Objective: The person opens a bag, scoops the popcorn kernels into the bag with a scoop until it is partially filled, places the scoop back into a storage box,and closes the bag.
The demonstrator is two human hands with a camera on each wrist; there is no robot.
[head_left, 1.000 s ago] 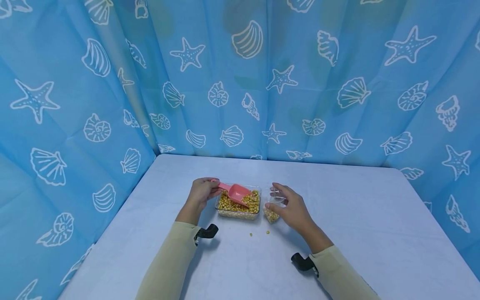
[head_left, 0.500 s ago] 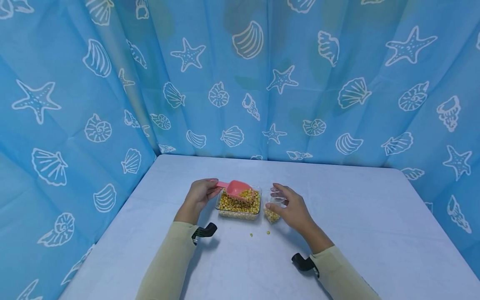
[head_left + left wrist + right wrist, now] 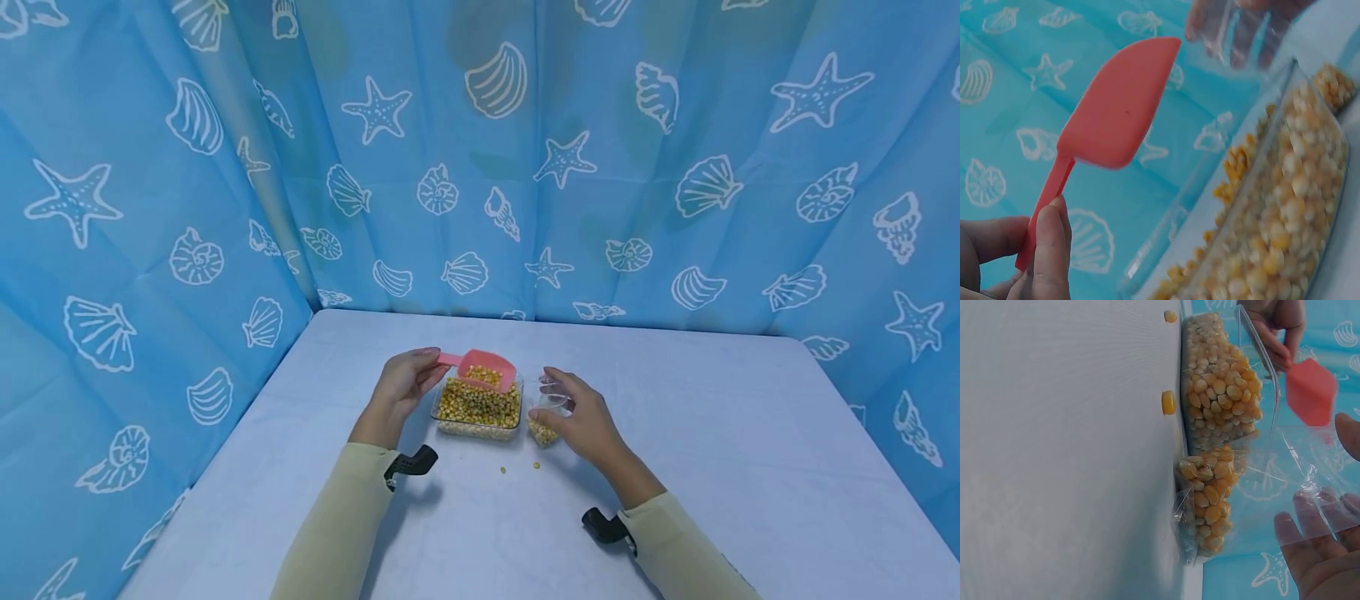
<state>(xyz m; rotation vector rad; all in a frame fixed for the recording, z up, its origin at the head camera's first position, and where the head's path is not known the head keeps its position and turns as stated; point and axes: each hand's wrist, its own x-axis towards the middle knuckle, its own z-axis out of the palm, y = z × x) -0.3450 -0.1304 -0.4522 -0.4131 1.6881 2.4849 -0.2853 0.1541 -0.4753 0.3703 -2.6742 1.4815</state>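
Note:
My left hand (image 3: 403, 385) pinches the handle of a pink scoop (image 3: 489, 365), which carries corn kernels. The scoop is held over a clear rectangular container (image 3: 476, 431) filled with yellow kernels. In the left wrist view the scoop's underside (image 3: 1116, 109) faces the camera, with thumb and fingers on its handle. Just right of the container stands a clear plastic bag (image 3: 1210, 509), its lower part full of kernels. My right hand (image 3: 587, 421) holds the bag's upper part, thumb on one side and spread fingers on the other, the mouth held wide.
Two loose kernels (image 3: 536, 465) lie on the white tabletop (image 3: 480, 533) in front of the container and bag. A blue curtain (image 3: 480, 167) with shell and starfish prints hangs behind and to the left. Each wrist carries a black camera mount (image 3: 415, 462).
The scoop has risen out of the kernels and levelled, now with kernels in it. My left hand has moved slightly upward; my right hand and the bag have stayed almost still.

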